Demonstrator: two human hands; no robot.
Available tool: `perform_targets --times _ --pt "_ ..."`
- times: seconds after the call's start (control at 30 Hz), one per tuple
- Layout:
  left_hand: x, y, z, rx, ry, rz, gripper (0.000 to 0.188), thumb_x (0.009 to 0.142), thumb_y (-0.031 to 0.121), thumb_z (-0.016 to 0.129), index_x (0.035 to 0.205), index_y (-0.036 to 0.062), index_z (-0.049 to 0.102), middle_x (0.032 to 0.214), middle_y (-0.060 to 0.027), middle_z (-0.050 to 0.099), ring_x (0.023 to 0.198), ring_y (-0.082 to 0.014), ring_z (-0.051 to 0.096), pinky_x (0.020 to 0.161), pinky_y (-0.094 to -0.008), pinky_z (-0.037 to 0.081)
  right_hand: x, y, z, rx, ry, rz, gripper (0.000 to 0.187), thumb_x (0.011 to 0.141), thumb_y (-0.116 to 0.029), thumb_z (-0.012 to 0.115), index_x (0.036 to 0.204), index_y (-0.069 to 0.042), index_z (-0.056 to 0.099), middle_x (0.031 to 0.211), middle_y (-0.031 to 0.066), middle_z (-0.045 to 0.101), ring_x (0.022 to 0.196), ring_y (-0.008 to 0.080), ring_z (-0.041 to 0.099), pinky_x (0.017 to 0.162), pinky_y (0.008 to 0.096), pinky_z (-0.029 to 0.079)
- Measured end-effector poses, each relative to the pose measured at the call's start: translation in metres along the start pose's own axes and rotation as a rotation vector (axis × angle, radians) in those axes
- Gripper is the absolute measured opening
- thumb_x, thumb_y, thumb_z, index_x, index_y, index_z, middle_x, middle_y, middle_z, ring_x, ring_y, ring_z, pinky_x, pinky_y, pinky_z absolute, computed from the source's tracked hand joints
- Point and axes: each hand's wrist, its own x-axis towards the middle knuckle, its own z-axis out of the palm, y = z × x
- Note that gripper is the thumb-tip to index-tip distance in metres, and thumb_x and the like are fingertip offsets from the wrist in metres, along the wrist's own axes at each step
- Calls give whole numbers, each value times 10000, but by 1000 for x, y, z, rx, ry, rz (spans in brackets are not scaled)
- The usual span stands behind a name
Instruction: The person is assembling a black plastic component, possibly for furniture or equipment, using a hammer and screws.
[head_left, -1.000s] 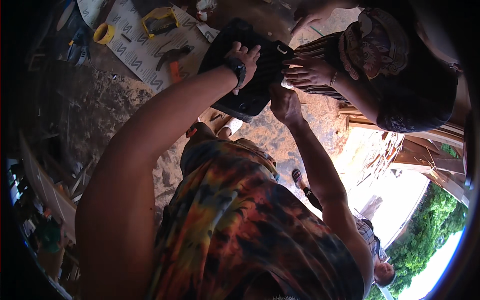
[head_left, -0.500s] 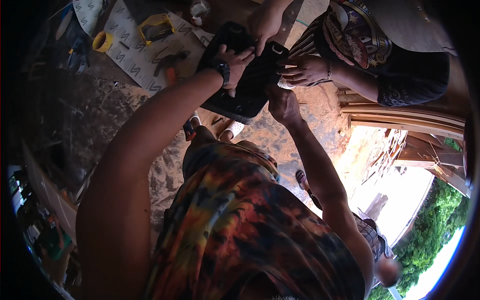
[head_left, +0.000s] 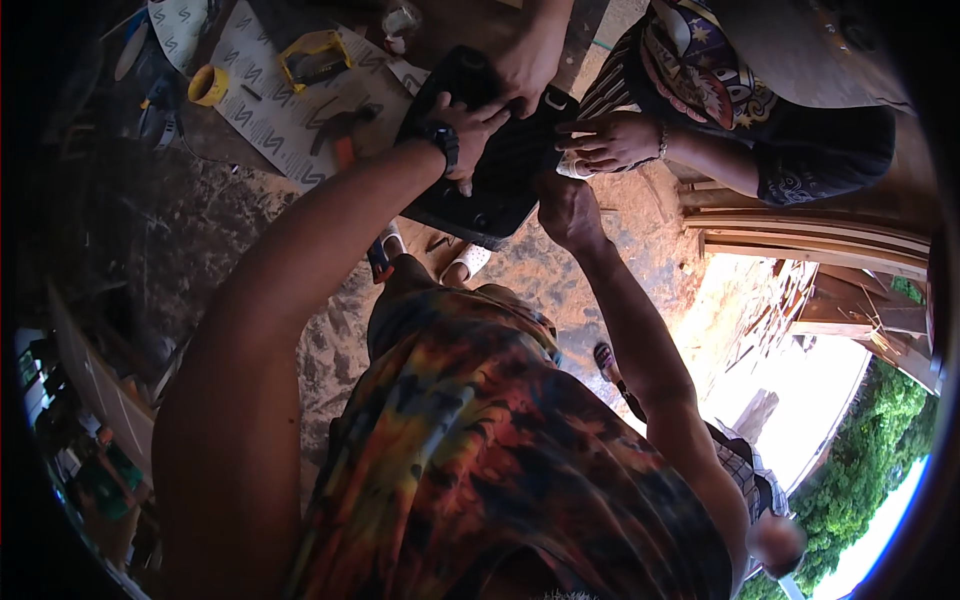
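Note:
A black moulded plastic piece with rounded corners, like a shallow tray (head_left: 485,205), lies in front of me. My left hand (head_left: 466,135), with a dark watch at the wrist, rests on it, fingers apart. At its right edge my right hand (head_left: 570,212) is closed in a fist; what it grips is hidden. A co-worker's hand (head_left: 530,68) reaches in from the top and touches the tray beside my left fingertips. The co-worker's other hand (head_left: 615,142), with a bracelet, is at the right edge, just above my fist.
A patterned sheet (head_left: 265,120) on the left bears a hammer (head_left: 345,135) and a yellow plastic frame (head_left: 315,60). A yellow roll (head_left: 207,85) sits at its edge. Long boards (head_left: 810,230) are stacked at the right. Another person (head_left: 745,480) is at the lower right.
The co-worker's upper hand has come further down over the black tray, nearer my left fingers. Both my hands have stayed almost where they were.

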Motion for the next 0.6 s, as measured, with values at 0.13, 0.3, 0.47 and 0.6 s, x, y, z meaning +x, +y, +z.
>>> perform_targets --times 0.13,0.3,0.47,0.6 --pt "0 2 -3 16 -55 -9 1353 511 503 949 1607 149 239 1673 -1 233 1305 -279 532 1062 -509 329 -1 -1 -1 -23 -82 42 87 785 57 541 814 -24 553 734 211 584 676 436 613 575 474 497" --pt "1 1 -2 34 -51 -3 1375 512 516 948 1614 148 212 1685 -9 191 1293 -284 541 1064 -514 330 1 0 -1 7 -64 42 104 794 65 540 836 -16 590 750 213 592 696 436 613 602 465 500" --pt "3 1 0 46 -58 -24 1379 532 523 947 1624 172 183 1698 3 126 1290 -264 542 1050 -486 314 1 0 -1 5 -3 7 97 808 60 541 842 -19 588 764 210 595 702 437 611 596 459 500" --pt "6 1 -1 36 -79 -12 1384 547 516 945 1627 165 154 1701 -10 112 1276 -269 566 1050 -488 312 0 -1 0 -65 -136 81 116 807 60 544 864 -22 604 763 203 588 715 418 626 617 450 511"
